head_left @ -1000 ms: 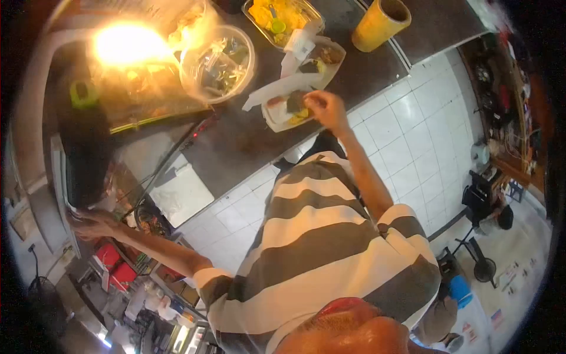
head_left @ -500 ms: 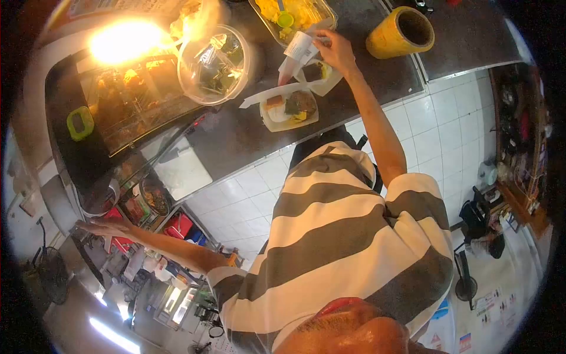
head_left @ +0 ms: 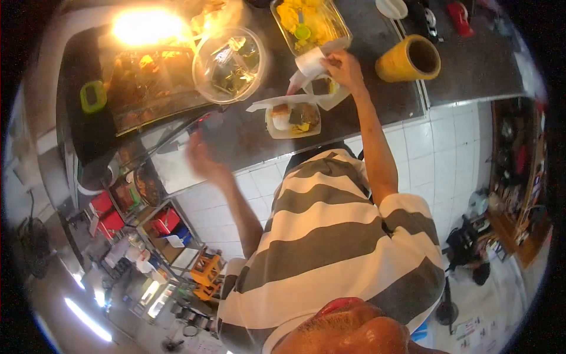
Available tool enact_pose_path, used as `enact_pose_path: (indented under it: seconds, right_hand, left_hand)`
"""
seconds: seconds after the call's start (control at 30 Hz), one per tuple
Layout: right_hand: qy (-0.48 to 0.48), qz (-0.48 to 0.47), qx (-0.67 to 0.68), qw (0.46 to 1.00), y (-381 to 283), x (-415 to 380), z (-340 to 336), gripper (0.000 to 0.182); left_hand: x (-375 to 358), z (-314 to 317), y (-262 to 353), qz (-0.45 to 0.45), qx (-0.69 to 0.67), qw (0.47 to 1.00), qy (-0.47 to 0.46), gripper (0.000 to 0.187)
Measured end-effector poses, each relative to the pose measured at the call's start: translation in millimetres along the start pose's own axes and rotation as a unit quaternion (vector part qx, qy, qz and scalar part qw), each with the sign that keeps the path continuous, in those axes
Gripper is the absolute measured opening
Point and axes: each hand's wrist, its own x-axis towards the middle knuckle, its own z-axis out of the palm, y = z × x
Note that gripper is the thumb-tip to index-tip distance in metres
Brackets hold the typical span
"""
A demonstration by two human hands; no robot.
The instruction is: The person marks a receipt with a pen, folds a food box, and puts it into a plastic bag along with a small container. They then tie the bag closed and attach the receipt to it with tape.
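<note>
My left hand (head_left: 203, 158) is smeared by motion near the counter's front edge, beside a pale board (head_left: 177, 168). Whether its fingers are open or closed does not show. My right hand (head_left: 345, 68) is closed, its fingertips on a white printed piece of packaging (head_left: 309, 62), with a reddish part sloping down from it. Just below sits an open white takeaway box (head_left: 274, 131) holding a brown piece, a dark portion and yellow bits. Another white paper container (head_left: 336, 99) with something yellow inside lies beside it, under my right hand.
Around the box stand a clear round tub (head_left: 258, 82) of wrapped packets, a tray (head_left: 348, 42) of yellow food with a green scoop (head_left: 302, 31), and a yellow cylindrical container (head_left: 392, 62). A lit food case (head_left: 159, 121) is at left. Shelves with red bins (head_left: 165, 221) stand lower left.
My left hand has come from the far left, past the food case, to the pale board at the counter's edge. My right hand stays at the white packaging. The whole view has shifted slightly.
</note>
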Motion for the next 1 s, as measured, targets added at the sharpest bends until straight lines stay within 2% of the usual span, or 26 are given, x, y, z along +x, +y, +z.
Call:
enact_pose_path:
  seconds: [0.03, 0.07, 0.1, 0.13, 0.17, 0.2, 0.23, 0.27, 0.3, 0.33, 0.37, 0.4, 0.43, 0.47, 0.5, 0.53, 0.6, 0.63, 0.7, 0.77, 0.83, 0.9, 0.93, 0.97, 1.0]
  right_hand:
    - [-0.044, 0.022, -0.023, 0.999, -17, -3, -15, 0.035]
    - [-0.034, 0.030, -0.019, 0.999, -21, -8, -19, 0.035]
    - [-0.031, 0.027, -0.011, 0.999, -20, -9, -18, 0.035]
    - [-0.019, 0.020, -0.020, 0.999, -21, -12, -20, 0.036]
    - [-0.075, 0.109, 0.009, 0.991, -27, -4, -21, 0.037]
    - [-0.066, 0.068, -0.049, 0.994, -13, 5, -15, 0.038]
    - [-0.049, 0.020, -0.052, 0.997, 3, 11, -10, 0.040]
    - [-0.063, 0.040, -0.100, 0.992, -6, 15, -10, 0.039]
    - [-0.043, -0.008, -0.096, 0.994, 4, 20, -5, 0.031]
    - [-0.027, -0.034, -0.068, 0.997, 31, 32, 1, 0.031]
    - [-0.037, -0.028, -0.041, 0.998, 31, 37, 2, 0.033]
    - [-0.034, -0.040, -0.095, 0.994, 14, 36, -4, 0.037]
    - [-0.026, -0.048, -0.151, 0.987, -6, 30, -11, 0.041]
    - [0.026, -0.087, -0.211, 0.973, -22, 25, -13, 0.040]
    - [0.054, -0.050, -0.279, 0.958, -63, 16, -13, 0.035]
    - [0.054, -0.065, -0.278, 0.957, -96, 14, -8, 0.035]
    - [0.031, -0.121, -0.163, 0.979, -160, 8, 8, 0.030]
    - [0.029, -0.213, -0.131, 0.968, -201, 4, 22, 0.026]
    - [-0.020, -0.260, 0.003, 0.965, -315, -32, 45, 0.021]
    - [-0.036, -0.357, 0.019, 0.933, -402, -55, 70, 0.015]
    - [-0.008, -0.501, 0.008, 0.866, -467, -75, 94, 0.016]
    - [-0.005, -0.567, 0.020, 0.824, -521, -91, 130, 0.017]
    - [-0.031, -0.565, 0.031, 0.824, -542, -95, 150, 0.019]
    - [-0.019, -0.609, 0.031, 0.792, -559, -94, 173, 0.020]
    - [-0.008, -0.608, 0.021, 0.793, -573, -95, 194, 0.020]
  left_hand:
    - [-9, 2, -14, 0.130, 0.140, 0.969, -0.159, 0.027]
    - [-31, 24, 4, 0.017, -0.036, 0.982, -0.183, 0.025]
    - [-38, 30, 4, -0.009, -0.031, 0.974, -0.223, 0.025]
    - [-39, 34, -3, 0.110, 0.047, 0.966, -0.231, 0.023]
    - [-47, 35, -25, 0.055, -0.016, 0.970, -0.234, 0.022]
    - [-45, 34, -8, 0.041, -0.021, 0.974, -0.220, 0.021]
    - [-34, 25, 9, 0.080, 0.013, 0.973, -0.216, 0.022]
    - [-33, 19, 4, 0.040, -0.038, 0.980, -0.191, 0.024]
    - [-28, 9, 17, -0.025, -0.077, 0.982, -0.171, 0.026]
    - [-22, 0, 18, -0.016, -0.082, 0.988, -0.131, 0.026]
    - [-14, -13, 14, 0.010, -0.055, 0.995, -0.086, 0.028]
    - [-12, -27, 11, 0.030, -0.028, 0.998, -0.049, 0.030]
    - [-9, -41, -1, 0.010, -0.059, 0.998, -0.010, 0.030]
    - [-8, -58, -14, -0.005, -0.049, 0.998, 0.026, 0.029]
    - [-8, -76, -27, -0.023, -0.038, 0.997, 0.059, 0.028]
    - [-4, -97, -39, -0.048, -0.060, 0.994, 0.078, 0.028]
    - [6, -126, -50, -0.071, -0.088, 0.989, 0.097, 0.027]
    - [16, -137, -54, -0.074, -0.112, 0.983, 0.126, 0.028]
    - [39, -156, -56, -0.078, -0.139, 0.976, 0.149, 0.028]
    - [69, -171, -44, -0.084, -0.204, 0.961, 0.165, 0.032]
    - [101, -184, -43, -0.052, -0.228, 0.961, 0.150, 0.034]
    - [136, -199, -47, -0.009, -0.248, 0.961, 0.120, 0.044]
    - [153, -205, -44, -0.006, -0.254, 0.962, 0.104, 0.044]
    - [167, -210, -38, -0.001, -0.280, 0.954, 0.108, 0.047]
    - [182, -215, -36, 0.002, -0.307, 0.945, 0.115, 0.049]
